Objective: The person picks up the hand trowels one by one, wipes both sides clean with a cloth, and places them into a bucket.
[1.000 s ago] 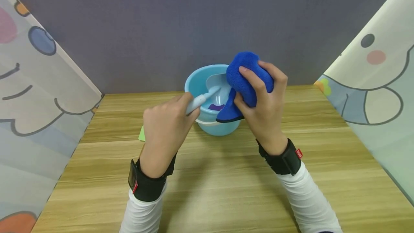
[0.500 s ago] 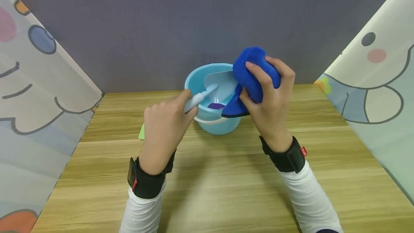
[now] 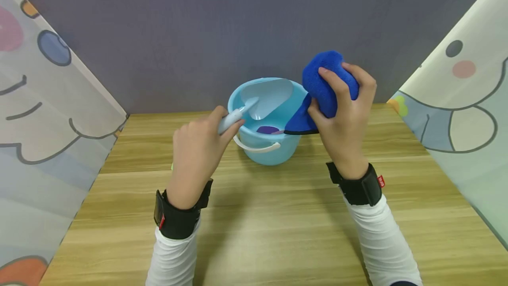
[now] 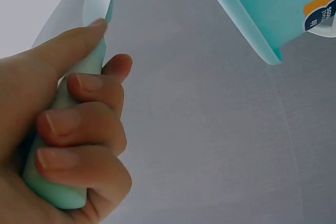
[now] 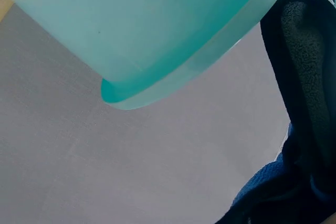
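Observation:
My left hand (image 3: 197, 156) grips the handle of a pale blue toy shovel (image 3: 274, 94); the left wrist view shows fingers curled round the grip (image 4: 58, 187). The shovel's broad blade is tilted over the mouth of a light blue bucket (image 3: 267, 157). To the right, my right hand (image 3: 347, 120) holds a bunched blue plush cloth (image 3: 323, 85), its dark-edged flap hanging by the bucket's right rim. That dark edging (image 5: 278, 61) also shows beside the bucket wall (image 5: 131, 40) in the right wrist view. Inside the bucket lies something purple (image 3: 267, 129).
A white carrying handle (image 3: 258, 148) hangs at the bucket's front. The bucket stands on a wood-grain table (image 3: 246, 233), close to a grey back panel (image 3: 222, 30). Cartoon-printed panels (image 3: 456, 100) flank the table. A bit of green (image 3: 172, 167) peeks out beside my left hand.
My right hand has moved right and slightly up with the cloth, away from the shovel blade. The blade has risen and tilted over the bucket, while my left hand has shifted slightly left.

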Tool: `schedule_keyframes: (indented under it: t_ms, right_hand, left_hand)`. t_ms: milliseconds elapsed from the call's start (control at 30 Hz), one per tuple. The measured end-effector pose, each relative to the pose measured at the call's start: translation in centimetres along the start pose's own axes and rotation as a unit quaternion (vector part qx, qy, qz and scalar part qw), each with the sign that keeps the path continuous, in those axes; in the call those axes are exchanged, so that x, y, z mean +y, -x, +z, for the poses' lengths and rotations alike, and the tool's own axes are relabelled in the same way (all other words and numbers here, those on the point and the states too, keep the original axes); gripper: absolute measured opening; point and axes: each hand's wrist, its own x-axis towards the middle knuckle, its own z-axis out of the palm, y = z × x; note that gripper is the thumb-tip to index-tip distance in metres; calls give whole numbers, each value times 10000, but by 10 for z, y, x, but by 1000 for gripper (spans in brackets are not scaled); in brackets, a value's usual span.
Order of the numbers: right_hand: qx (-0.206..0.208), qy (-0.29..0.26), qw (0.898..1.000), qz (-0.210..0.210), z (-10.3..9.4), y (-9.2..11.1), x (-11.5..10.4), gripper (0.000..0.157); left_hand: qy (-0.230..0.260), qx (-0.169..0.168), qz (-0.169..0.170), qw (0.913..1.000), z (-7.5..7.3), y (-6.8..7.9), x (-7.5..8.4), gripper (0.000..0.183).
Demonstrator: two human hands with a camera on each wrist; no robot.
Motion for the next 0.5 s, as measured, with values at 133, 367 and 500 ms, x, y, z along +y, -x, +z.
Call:
schedule_keyframes:
  t_ms: [133, 367, 500]
  right_hand:
    - [2, 13, 10000, 42, -1, -2, 1, 40]
    - [61, -155, 9998, 147, -2, -5, 0, 40]
    - [36, -211, 9996, 208, -4, -5, 0, 40]
  left_hand:
    - [69, -66, -85, 9999, -2, -1, 0, 38]
    - [138, -192, -94, 9997, -5, -3, -2, 36]
    - [135, -444, -177, 9988, -5, -4, -1, 35]
